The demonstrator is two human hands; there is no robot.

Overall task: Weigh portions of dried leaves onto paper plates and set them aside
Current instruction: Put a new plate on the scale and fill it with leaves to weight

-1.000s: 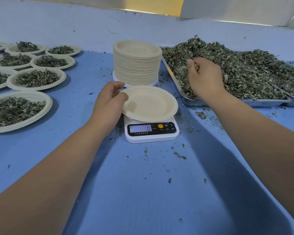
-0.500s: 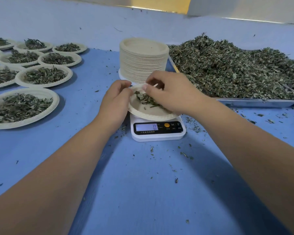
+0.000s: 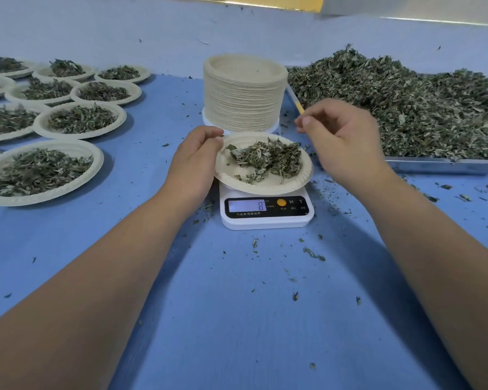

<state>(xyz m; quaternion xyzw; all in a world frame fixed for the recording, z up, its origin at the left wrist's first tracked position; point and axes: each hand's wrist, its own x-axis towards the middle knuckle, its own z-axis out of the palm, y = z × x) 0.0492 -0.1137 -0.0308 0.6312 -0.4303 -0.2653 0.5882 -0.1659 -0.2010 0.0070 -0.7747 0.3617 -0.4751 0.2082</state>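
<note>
**Desk:** What's closest to you?

**Operator:** On my side of the scale [image 3: 266, 213] I see blue table [image 3: 237, 333] with leaf crumbs [image 3: 313, 254] scattered over it. The scale's display shows a single digit. I read it as an eight, but I'm not certain.

**Desk:** And the portion?

**Operator:** A paper plate [image 3: 265, 187] sits on top of the scale, overhanging it and seemingly a little tilted. A small mound of dried leaves [image 3: 268, 159] lies in its middle. My left hand [image 3: 193, 161] pinches the plate's rim on the scale's left side. My right hand [image 3: 341, 139] hangs above and to the right of the scale, fingers loosely curled, with nothing in it that I can see.

**Desk:** And further back?

**Operator:** Directly behind the scale is the stack of empty plates [image 3: 241, 108]. To its right and further back is the metal tray [image 3: 445, 165], piled with the leaf heap [image 3: 406, 102]. Well off to the scale's left are the filled plates [image 3: 97, 164], already set aside.

**Desk:** What could go wrong?

**Operator:** Mostly my own grip. While my left hand is pinching the rim it may press or lift the plate, so I judge the reading unreliable until I let go. The plate also overhangs, so a handful dropped near its edge could tip it and spill the portion. Leaves carried over from the tray could fall onto the scale beside the plate and skew the weight. This mound looks thinner than the ones on the filled plates, so I expect it needs more.
</note>
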